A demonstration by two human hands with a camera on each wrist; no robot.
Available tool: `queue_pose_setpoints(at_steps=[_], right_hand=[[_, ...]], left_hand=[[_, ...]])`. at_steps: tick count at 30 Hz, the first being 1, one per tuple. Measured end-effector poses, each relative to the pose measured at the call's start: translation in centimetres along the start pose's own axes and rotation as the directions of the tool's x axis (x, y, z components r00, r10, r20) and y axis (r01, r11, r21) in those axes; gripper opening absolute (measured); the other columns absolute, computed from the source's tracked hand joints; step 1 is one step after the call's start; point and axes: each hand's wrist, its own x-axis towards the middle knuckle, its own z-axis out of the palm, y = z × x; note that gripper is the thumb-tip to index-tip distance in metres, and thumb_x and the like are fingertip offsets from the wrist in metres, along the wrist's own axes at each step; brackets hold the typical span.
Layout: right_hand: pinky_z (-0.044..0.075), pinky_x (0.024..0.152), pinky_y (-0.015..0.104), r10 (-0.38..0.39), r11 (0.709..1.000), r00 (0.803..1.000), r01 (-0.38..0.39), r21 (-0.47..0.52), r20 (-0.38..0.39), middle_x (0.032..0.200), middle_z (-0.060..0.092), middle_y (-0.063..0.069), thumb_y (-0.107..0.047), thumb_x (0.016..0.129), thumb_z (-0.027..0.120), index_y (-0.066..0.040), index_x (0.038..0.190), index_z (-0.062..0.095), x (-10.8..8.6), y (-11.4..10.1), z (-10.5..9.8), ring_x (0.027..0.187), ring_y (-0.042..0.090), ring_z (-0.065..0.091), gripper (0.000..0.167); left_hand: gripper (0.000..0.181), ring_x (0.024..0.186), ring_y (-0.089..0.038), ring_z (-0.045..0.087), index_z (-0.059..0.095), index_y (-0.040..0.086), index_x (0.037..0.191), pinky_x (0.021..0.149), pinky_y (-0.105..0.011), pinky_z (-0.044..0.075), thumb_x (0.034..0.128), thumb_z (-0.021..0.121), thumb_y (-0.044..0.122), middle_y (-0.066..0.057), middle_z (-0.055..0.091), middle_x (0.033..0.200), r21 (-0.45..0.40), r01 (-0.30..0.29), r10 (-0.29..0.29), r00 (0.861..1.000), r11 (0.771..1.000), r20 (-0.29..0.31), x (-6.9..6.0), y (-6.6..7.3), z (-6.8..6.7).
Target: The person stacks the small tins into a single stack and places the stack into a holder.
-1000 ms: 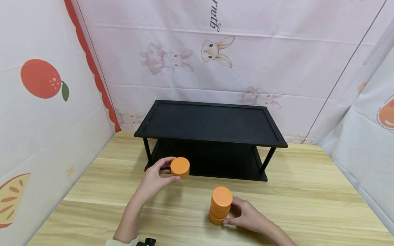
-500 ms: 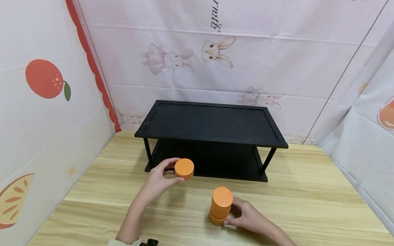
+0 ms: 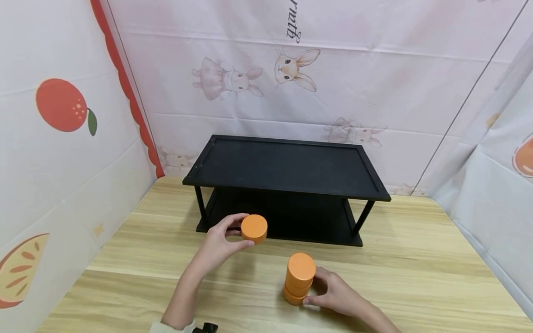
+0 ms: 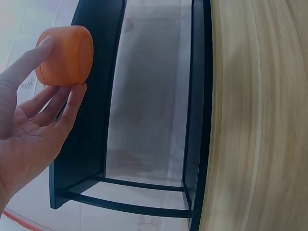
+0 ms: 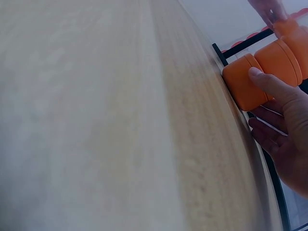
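Between thumb and fingers the left hand (image 3: 217, 245) pinches an orange round block (image 3: 254, 228), raised above the table in front of the black two-level rack (image 3: 287, 166). The left wrist view shows the same block (image 4: 66, 55) with the thumb on one side and fingertips on the other. To the right and nearer, a stack of orange round blocks (image 3: 300, 274) stands on the table, its layers slightly offset. Thumb and fingers of the right hand (image 3: 339, 293) hold the stack from its right side; in the right wrist view the thumb lies on the lowest block (image 5: 243, 83).
The rack stands at the back of the wooden table (image 3: 416, 259), with slim posts joining its two levels. Behind it hangs a pale cloth (image 3: 250, 46) with rabbit prints, and fruit-printed cloths (image 3: 66, 175) line both sides.
The left hand has moved a little to the right with its block, closer to the stack. The right hand and the stack stay in place.
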Motion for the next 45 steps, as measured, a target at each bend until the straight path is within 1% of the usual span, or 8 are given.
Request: queue_pose_setpoints(at_steps=[5,7,10,16,24,32,38,45], right_hand=[[0.038,0.096,0.039,-0.011,1.0,1.0,0.011,0.0,-0.002,0.117,0.055,-0.01,-0.045,0.075,0.072,-0.021,0.119,0.058,0.0,0.1,0.1,0.112,0.014,0.049,0.052],[0.038,0.096,0.039,-0.013,1.0,1.0,0.013,-0.001,-0.003,0.117,0.055,-0.01,-0.045,0.075,0.072,-0.021,0.119,0.058,0.0,0.1,0.1,0.112,0.014,0.049,0.052],[0.038,0.096,0.039,-0.017,1.0,1.0,0.017,0.003,-0.004,0.117,0.055,-0.01,-0.044,0.075,0.073,-0.021,0.119,0.058,-0.1,0.1,0.2,0.112,0.014,0.05,0.052],[0.038,0.097,0.039,-0.009,1.0,1.0,0.009,0.013,-0.005,0.118,0.055,-0.009,-0.044,0.075,0.073,-0.021,0.119,0.058,-0.1,0.1,0.1,0.113,0.015,0.049,0.052],[0.037,0.097,0.04,-0.007,1.0,1.0,0.008,0.021,-0.01,0.119,0.055,-0.009,-0.043,0.075,0.073,-0.02,0.119,0.058,-0.1,0.2,0.2,0.114,0.015,0.049,0.052],[0.039,0.095,0.038,0.008,1.0,1.0,-0.008,0.022,0.002,0.117,0.056,-0.008,-0.045,0.075,0.072,-0.02,0.118,0.058,0.0,0.0,0.1,0.111,0.014,0.05,0.052],[0.04,0.094,0.037,-0.006,1.0,1.0,0.006,0.019,-0.005,0.114,0.057,-0.008,-0.045,0.075,0.072,-0.019,0.118,0.059,0.0,0.2,0.1,0.108,0.013,0.051,0.051],[0.04,0.095,0.037,0.0,1.0,1.0,0.0,0.022,0.008,0.116,0.055,-0.01,-0.043,0.075,0.073,-0.02,0.118,0.058,0.0,0.2,0.1,0.11,0.013,0.05,0.051]], left_hand=[[0.062,0.102,-0.017,0.055,0.054,0.01,0.125,0.086,-0.035,0.047,0.069,0.08,0.009,-0.003,0.055,0.116,-0.001,-0.017,0.017,1.0,1.0,0.005,-0.1,0.2,0.3],[0.062,0.102,-0.017,0.055,0.054,0.01,0.125,0.086,-0.033,0.047,0.0689,0.08,0.009,-0.002,0.055,0.115,0.001,-0.024,0.024,1.0,1.0,0.009,-0.1,0.3,0.4],[0.061,0.102,-0.016,0.054,0.054,0.01,0.125,0.086,-0.032,0.047,0.0694,0.08,0.01,-0.002,0.055,0.115,-0.003,-0.032,0.032,0.999,0.999,0.02,0.0,0.4,0.5],[0.058,0.103,-0.017,0.053,0.054,0.01,0.124,0.088,-0.035,0.046,0.0718,0.079,0.011,-0.003,0.055,0.115,-0.018,-0.044,0.045,0.998,0.999,0.053,0.1,0.4,0.8],[0.061,0.102,-0.017,0.053,0.052,0.007,0.126,0.086,-0.03,0.047,0.071,0.079,0.011,-0.002,0.056,0.115,-0.009,-0.067,0.068,0.996,0.998,0.064,0.0,1.0,1.2],[0.06,0.102,-0.015,0.053,0.053,0.009,0.124,0.085,-0.029,0.047,0.0707,0.079,0.01,0.0,0.055,0.114,-0.011,-0.062,0.063,0.996,0.998,0.068,0.1,1.1,1.6],[0.06,0.101,-0.015,0.053,0.053,0.011,0.124,0.085,-0.028,0.047,0.0708,0.079,0.01,0.0,0.055,0.114,-0.008,-0.071,0.072,0.995,0.997,0.072,0.1,1.1,1.8],[0.059,0.101,-0.013,0.053,0.053,0.011,0.124,0.085,-0.029,0.047,0.0712,0.079,0.01,0.001,0.056,0.114,-0.003,-0.076,0.076,0.994,0.997,0.08,0.1,1.4,2.0]])
